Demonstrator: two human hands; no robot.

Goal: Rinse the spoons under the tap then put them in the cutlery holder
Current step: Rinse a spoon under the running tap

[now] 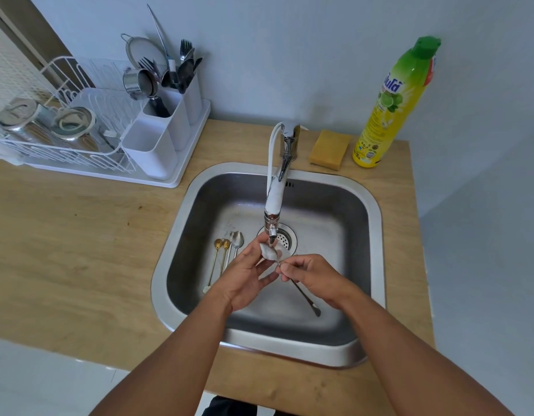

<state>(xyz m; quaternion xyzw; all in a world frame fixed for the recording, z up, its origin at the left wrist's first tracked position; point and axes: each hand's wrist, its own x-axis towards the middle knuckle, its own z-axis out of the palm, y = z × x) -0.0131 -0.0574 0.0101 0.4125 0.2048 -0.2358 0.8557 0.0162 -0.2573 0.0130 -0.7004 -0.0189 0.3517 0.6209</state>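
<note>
A silver spoon (301, 291) is held under the tap (273, 202), its bowl right below the spout where water runs onto it. My right hand (312, 279) pinches the spoon's handle near the bowl. My left hand (247, 276) has its fingers spread around the bowl and touches it. Several more spoons (226, 250), two gold and one or two silver, lie on the floor of the sink (370, 223) at the left. The white cutlery holder (165, 127) stands at the back left with forks and spoons in its rear compartments.
A white dish rack (58, 139) with metal lids and a steel cup sits left of the holder. A yellow sponge (330, 149) and a green-yellow dish soap bottle (393, 106) stand behind the sink on the wooden counter (79, 244).
</note>
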